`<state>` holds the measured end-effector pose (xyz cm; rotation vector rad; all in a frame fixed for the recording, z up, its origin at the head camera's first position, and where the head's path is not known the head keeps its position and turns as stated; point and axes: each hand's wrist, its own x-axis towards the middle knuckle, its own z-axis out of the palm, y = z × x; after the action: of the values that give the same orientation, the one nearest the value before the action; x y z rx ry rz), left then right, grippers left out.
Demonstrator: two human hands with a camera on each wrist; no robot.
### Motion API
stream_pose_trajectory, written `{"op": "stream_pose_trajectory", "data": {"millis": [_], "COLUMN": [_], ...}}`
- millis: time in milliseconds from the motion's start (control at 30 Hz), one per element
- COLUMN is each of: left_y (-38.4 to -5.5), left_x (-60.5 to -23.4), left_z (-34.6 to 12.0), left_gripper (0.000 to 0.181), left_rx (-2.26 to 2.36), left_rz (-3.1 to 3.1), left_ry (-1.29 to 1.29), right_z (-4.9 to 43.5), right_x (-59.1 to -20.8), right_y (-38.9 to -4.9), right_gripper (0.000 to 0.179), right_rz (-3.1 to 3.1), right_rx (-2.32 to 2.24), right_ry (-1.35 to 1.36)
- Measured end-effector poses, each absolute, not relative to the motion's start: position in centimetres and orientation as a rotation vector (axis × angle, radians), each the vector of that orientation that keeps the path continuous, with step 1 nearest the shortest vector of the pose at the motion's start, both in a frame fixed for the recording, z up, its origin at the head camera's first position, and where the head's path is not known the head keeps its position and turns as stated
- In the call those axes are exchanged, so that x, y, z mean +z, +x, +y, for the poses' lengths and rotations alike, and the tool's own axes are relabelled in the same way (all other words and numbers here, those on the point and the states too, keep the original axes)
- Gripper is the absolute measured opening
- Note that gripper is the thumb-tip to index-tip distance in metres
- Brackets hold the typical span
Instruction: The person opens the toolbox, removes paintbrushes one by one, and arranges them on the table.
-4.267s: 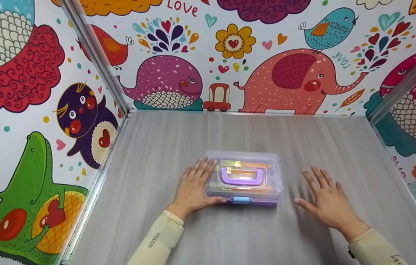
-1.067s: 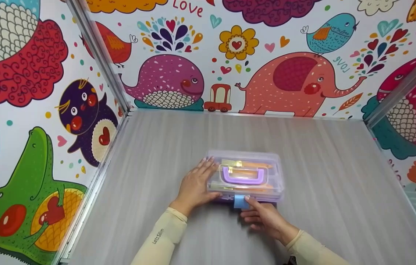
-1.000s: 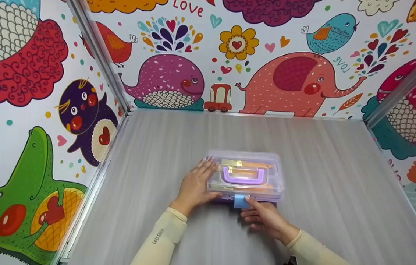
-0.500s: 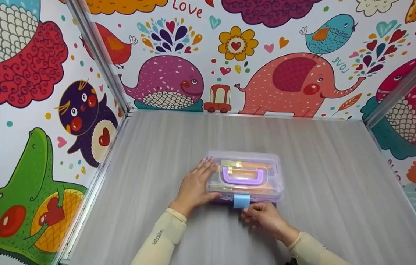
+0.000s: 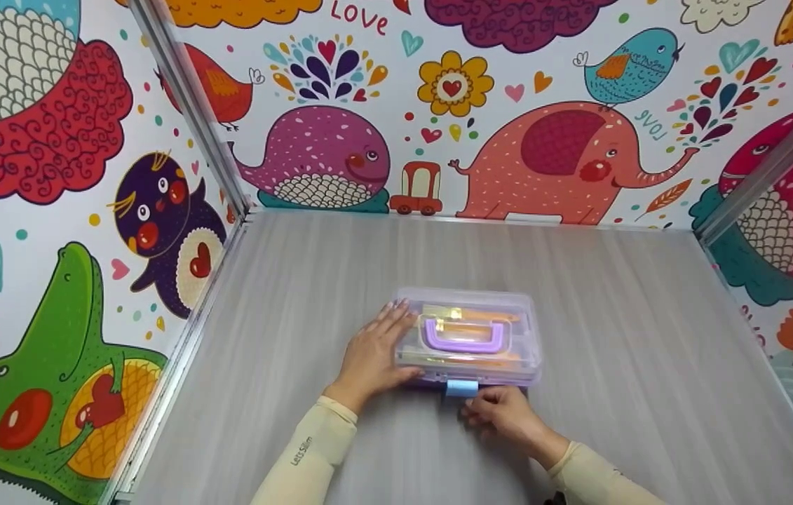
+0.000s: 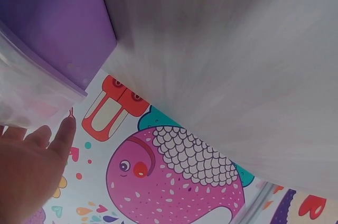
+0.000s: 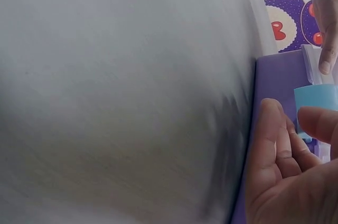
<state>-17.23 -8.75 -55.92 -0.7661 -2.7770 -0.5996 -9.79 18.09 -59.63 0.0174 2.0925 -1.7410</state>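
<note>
A clear-lidded case [image 5: 522, 337] with a purple base lies on the table, lid down. Orange-handled paintbrushes [image 5: 487, 315] show through the lid, under its purple handle [image 5: 464, 345]. My left hand [image 5: 371, 354] rests along the case's left side, fingers on the lid's edge and thumb at the front corner. My right hand [image 5: 508, 417] is at the front, thumb and curled fingers at the lower right corner of the blue latch [image 5: 463, 388], which sticks out from the case. In the right wrist view the thumb overlaps the latch [image 7: 317, 97]; the index fingertip is hidden.
The grey wood-grain table [image 5: 312, 280] is bounded by printed panels with cartoon animals at the left, back and right [image 5: 782, 210]. Metal corner posts [image 5: 189, 112] stand where the panels meet.
The right hand has come from the table's right side to the latch, and its thumb has slid off the latch's face to the lower corner. The latch has swung outward. The left hand stays put.
</note>
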Motion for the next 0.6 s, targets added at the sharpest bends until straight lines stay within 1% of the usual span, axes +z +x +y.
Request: {"op": "stream_pose_trajectory", "data": {"millis": [267,467,600], "left_y": [-17.1,-17.1,-17.2], "left_x": [-55.9,-55.8,-55.8], "left_z": [-8.8,-8.9,-8.9], "left_gripper": [0.101,0.100,0.100], "left_rx": [-0.632,-0.644,-0.640], "left_rz": [-2.788,-2.791,-2.784], "left_ry": [-0.768,-0.774,-0.785], "right_z": [18.4,18.8,19.7], "right_x": [-59.4,-58.1,-58.8], "right_y": [-9.7,-9.2,-9.3], "right_gripper": [0.022,0.024,0.028], "right_rz": [2.084,2.042,2.068], "right_rx": [-1.720,-1.748,-1.722], "right_ry": [-0.014,-0.070,-0.070]}}
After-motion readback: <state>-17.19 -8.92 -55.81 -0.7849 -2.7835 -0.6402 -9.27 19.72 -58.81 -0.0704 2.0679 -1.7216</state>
